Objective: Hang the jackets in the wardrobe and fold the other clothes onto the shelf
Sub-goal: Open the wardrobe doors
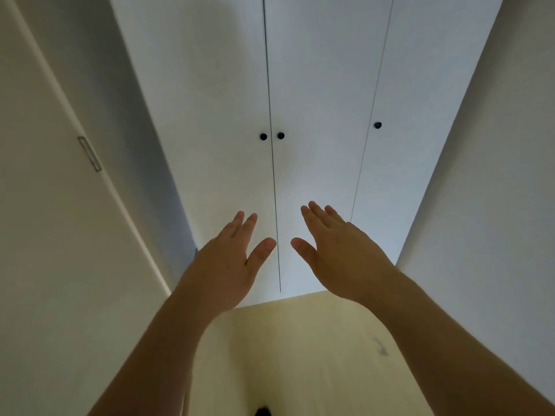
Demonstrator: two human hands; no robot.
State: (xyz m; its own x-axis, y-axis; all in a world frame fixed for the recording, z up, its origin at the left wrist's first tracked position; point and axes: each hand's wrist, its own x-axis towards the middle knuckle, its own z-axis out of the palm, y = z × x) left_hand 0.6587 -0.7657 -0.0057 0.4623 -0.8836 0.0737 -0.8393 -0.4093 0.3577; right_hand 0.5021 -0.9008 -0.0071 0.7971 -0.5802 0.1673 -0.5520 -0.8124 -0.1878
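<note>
Reaching both arms forward, we hold the left hand (223,265) and right hand (339,250) flat, fingers spread wide, gripping nothing. The wardrobe (315,85) stands ahead, doors closed, knobs above our fingertips; we see no clothes.

No text, label, brand, number or sign can be read anywhere.

The wardrobe (300,85) stands shut ahead, its white doors closing off the interior; three dark round knobs (two paired at the centre seam (272,136), one further right (377,125)) project from the flat fronts; the left hand (228,262) and right hand (339,250) are raised with fingers spread, empty, in free air before the doors; walls flank the passage on the left (54,205) and right (495,175), narrowing sideways room; the pale floor (300,349) below lies unobstructed up to the doors.
</note>
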